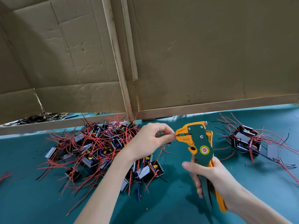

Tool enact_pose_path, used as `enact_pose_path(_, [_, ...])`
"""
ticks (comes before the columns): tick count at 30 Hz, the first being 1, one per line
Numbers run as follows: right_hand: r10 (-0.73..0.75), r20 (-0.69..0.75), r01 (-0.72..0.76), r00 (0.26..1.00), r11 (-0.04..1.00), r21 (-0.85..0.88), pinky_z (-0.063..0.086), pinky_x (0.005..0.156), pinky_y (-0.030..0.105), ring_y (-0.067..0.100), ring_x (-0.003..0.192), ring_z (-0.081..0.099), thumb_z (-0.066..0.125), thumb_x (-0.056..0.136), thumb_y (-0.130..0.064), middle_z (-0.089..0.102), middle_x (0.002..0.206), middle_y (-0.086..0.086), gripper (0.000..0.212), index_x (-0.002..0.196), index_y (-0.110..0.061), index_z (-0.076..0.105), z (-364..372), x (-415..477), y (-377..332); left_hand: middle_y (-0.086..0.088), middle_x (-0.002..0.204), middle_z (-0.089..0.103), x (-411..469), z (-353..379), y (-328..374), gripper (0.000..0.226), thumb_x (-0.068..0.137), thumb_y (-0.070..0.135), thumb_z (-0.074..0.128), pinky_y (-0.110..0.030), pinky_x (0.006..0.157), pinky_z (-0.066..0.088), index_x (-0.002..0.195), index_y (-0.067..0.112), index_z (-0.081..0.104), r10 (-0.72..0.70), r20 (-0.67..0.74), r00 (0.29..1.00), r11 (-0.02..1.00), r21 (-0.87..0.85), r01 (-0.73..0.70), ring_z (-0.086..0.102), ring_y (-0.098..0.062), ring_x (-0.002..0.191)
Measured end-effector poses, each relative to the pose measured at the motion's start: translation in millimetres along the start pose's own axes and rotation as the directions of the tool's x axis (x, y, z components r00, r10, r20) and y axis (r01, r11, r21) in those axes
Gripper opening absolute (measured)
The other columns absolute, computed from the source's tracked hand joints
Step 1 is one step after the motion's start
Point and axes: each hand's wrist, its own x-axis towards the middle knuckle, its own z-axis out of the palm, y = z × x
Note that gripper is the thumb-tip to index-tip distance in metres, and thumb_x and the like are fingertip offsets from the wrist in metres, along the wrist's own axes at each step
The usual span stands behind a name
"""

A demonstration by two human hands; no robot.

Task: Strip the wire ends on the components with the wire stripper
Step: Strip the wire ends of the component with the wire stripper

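Right hand (pixel 215 180) at 5 o'clock grips the wire stripper (pixel 199 143), left hand (pixel 148 139) at centre pinches a wire (pixel 175 135) at its jaws, component pile (pixel 97 147) on the worktop (pixel 178 199) at 8 o'clock.

A pale wooden post (pixel 118 62) rises from the teal-covered table (pixel 32 199). Creased cardboard sheets (pixel 210 54) stand on both sides of the post, edged below by wooden rails (pixel 210 107).

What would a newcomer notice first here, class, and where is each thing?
The orange and green wire stripper sits centre right, gripped by the right hand, while the left hand pinches a wire end at its head. Left of the hands, a tangled pile of components with red wires lies on the teal table; a smaller cluster lies far right.
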Motion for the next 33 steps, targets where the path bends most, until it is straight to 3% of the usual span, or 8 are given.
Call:
enact_pose_path(4, [0.031, 0.235, -0.1, 0.971, 0.952, 0.289, 0.056, 0.064, 0.045, 0.035, 0.062, 0.062, 0.094, 0.05, -0.026, 0.059, 0.071, 0.02, 0.042, 0.078, -0.009, 0.068, -4.7, 5.2, -6.1, 0.018, 0.066, 0.064, 0.1, -0.2, -5.2, 0.007, 0.093, 0.021, 0.062, -0.014, 0.067, 0.047, 0.089, 0.017, 0.068, -0.048, -0.031, 0.998, 0.999, 0.008, 0.049, 0.058, -0.004, 0.061])
enact_pose_path(13, [0.153, -0.036, -0.105, 0.988, 0.815, 0.57, 0.059, 0.059, 0.043, 0.035, 0.064, 0.069, 0.066, 0.064, -0.004, 0.065, 0.074, 0.022, 0.013, 0.074, 0.003, 0.068, -18.6, 14.8, -11.9, 0.001, 0.117, 0.059, 19.4, 15.1, -27.2, 0.029, 0.094, 0.006, 0.056, -0.027, 0.091, 0.042, 0.122, 0.013, 0.058, -0.269, -0.207, 0.941, 0.946, -0.238, 0.218, 0.058, -0.011, 0.104])
enact_pose_path(17, [0.255, -0.081, -0.17, 0.963, 0.816, 0.553, 0.059, 0.056, 0.044, 0.035, 0.063, 0.069, 0.056, 0.083, -0.001, 0.066, 0.074, 0.021, 0.007, 0.088, 0.003, 0.059, -22.5, 17.7, -8.7, -0.008, 0.086, 0.063, 52.8, 37.2, -29.4, 0.013, 0.096, 0.01, 0.055, -0.026, 0.07, 0.056, 0.095, 0.003, 0.065, -0.404, -0.249, 0.88, 0.856, -0.444, 0.267, 0.061, -0.02, 0.069])
enact_pose_path(21, [0.326, -0.107, -0.214, 0.939, 0.802, 0.558, 0.059, 0.052, 0.043, 0.035, 0.063, 0.071, 0.053, 0.087, -0.002, 0.068, 0.074, 0.022, 0.006, 0.087, 0.002, 0.058, -28.1, 20.4, -5.1, 0.001, 0.072, 0.06, 104.6, 67.2, -29.5, 0.007, 0.091, 0.022, 0.058, -0.018, 0.043, 0.048, 0.094, 0.018, 0.064, -0.492, -0.255, 0.833, 0.868, -0.216, 0.447, 0.058, -0.007, 0.04])
enact_pose_path(23, [0.333, -0.126, -0.207, 0.934, 0.796, 0.569, 0.058, 0.051, 0.043, 0.035, 0.062, 0.071, 0.053, 0.087, -0.002, 0.069, 0.073, 0.022, 0.006, 0.086, 0.002, 0.057, -30.0, 21.6, -5.0, -0.006, 0.073, 0.058, 129.9, 81.7, -26.9, 0.007, 0.09, 0.014, 0.061, -0.022, 0.053, 0.052, 0.093, 0.007, 0.061, -0.561, -0.167, 0.811, 0.812, -0.301, 0.5, 0.059, -0.011, 0.042])
enact_pose_path(29, [0.331, -0.153, -0.189, 0.931, 0.797, 0.573, 0.06, 0.055, 0.043, 0.034, 0.061, 0.07, 0.053, 0.087, -0.001, 0.068, 0.072, 0.022, 0.005, 0.086, 0.002, 0.057, -35.0, 24.6, -4.2, -0.002, 0.158, 0.018, 158.3, 107.7, -17.4, 0.071, 0.1, 0.009, 0.048, -0.037, 0.117, 0.016, 0.153, 0.01, 0.001, -0.381, 0.185, 0.906, 0.659, -0.633, 0.407, 0.024, -0.021, 0.143])
enact_pose_path(31, [0.332, -0.148, -0.197, 0.931, 0.803, 0.563, 0.06, 0.057, 0.043, 0.035, 0.063, 0.07, 0.053, 0.087, -0.001, 0.068, 0.073, 0.022, 0.005, 0.087, 0.002, 0.057, -36.1, 25.3, -3.0, -0.006, 0.146, 0.04, 156.0, 108.0, -29.4, 0.062, 0.095, 0.011, 0.051, -0.033, 0.108, 0.034, 0.149, 0.007, 0.02, -0.379, 0.152, 0.913, 0.766, -0.502, 0.402, 0.014, -0.028, 0.143])
enact_pose_path(33, [0.332, -0.139, -0.204, 0.933, 0.805, 0.557, 0.06, 0.057, 0.044, 0.035, 0.063, 0.07, 0.054, 0.086, -0.001, 0.068, 0.074, 0.022, 0.005, 0.088, 0.002, 0.057, -36.1, 25.2, -2.1, -0.005, 0.115, 0.054, 149.9, 100.2, -41.0, 0.044, 0.093, 0.009, 0.046, -0.03, 0.096, 0.043, 0.137, 0.008, 0.041, -0.413, 0.027, 0.91, 0.823, -0.416, 0.386, 0.056, -0.022, 0.104])
